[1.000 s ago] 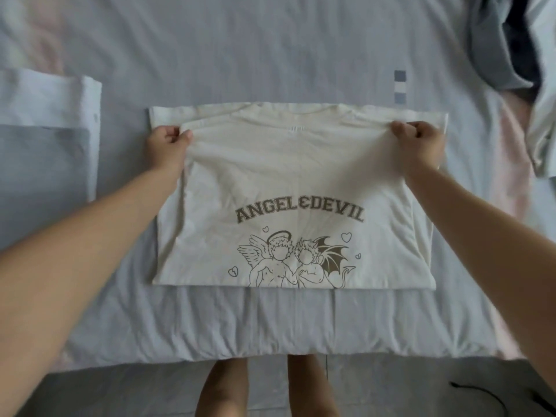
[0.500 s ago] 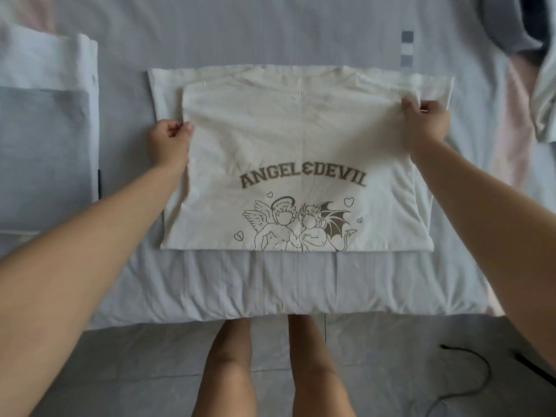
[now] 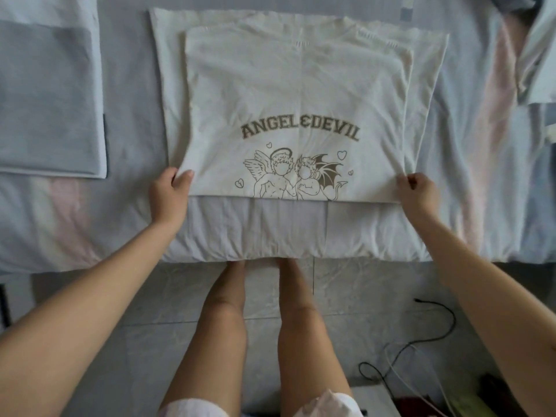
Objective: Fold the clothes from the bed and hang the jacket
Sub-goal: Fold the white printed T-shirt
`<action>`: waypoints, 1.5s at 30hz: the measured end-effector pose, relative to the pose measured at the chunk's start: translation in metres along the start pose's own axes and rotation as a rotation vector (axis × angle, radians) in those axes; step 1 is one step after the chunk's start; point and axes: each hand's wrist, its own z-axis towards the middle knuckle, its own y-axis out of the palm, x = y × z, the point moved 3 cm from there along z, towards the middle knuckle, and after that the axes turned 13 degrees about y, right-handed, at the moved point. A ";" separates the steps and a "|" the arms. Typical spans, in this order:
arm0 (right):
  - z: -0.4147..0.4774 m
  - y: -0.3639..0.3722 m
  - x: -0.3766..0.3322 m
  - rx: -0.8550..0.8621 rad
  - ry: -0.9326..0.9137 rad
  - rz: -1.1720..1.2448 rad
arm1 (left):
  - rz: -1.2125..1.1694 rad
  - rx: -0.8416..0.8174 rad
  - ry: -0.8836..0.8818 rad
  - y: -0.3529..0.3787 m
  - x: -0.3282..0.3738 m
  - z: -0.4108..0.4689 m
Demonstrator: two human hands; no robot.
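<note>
A cream T-shirt (image 3: 298,94) printed "ANGEL & DEVIL" lies folded flat on the bed (image 3: 270,233), its print facing up. My left hand (image 3: 170,192) pinches the shirt's near left corner, thumb on top of the cloth. My right hand (image 3: 416,188) grips the near right corner with curled fingers. The shirt's near folded edge runs straight between my two hands. A grey and dark garment (image 3: 538,52) lies bunched at the bed's far right, partly cut off by the frame.
A folded grey-and-white garment (image 3: 48,94) lies on the bed to the left. The bed's edge runs just in front of my legs (image 3: 261,341). Black cables (image 3: 415,353) trail on the tiled floor at the lower right.
Both hands moved from the shirt's far corners to its near corners. The view tilted down, so the shirt now sits higher in the frame.
</note>
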 end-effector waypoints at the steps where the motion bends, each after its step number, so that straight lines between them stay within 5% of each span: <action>1: 0.000 0.003 0.001 0.017 0.015 0.004 | 0.031 0.027 -0.030 0.001 -0.001 0.001; 9: -0.010 0.014 0.002 0.147 0.186 0.050 | -0.014 0.150 -0.172 0.000 -0.018 0.008; 14: -0.025 0.026 0.017 0.151 0.587 0.578 | -0.169 0.281 -0.242 0.003 -0.024 0.000; 18: -0.046 0.041 0.008 -0.024 0.559 0.961 | -0.308 0.177 -0.377 0.013 -0.034 0.002; 24: -0.087 0.049 -0.068 0.306 0.132 0.960 | -0.524 0.242 -0.335 0.003 -0.032 -0.006; 28: -0.134 0.084 -0.124 0.297 -0.288 0.743 | -0.495 0.248 -0.197 -0.008 -0.022 -0.015; 34: -0.206 0.161 -0.178 0.267 -0.847 0.291 | -0.555 0.096 -0.219 -0.014 -0.013 -0.018; 39: -0.225 0.227 -0.178 0.187 -0.957 -0.026 | -0.496 0.032 -0.111 -0.019 -0.006 -0.014; 45: -0.222 0.221 -0.167 0.220 -1.048 -0.037 | -0.412 -0.107 -0.062 -0.011 -0.010 -0.009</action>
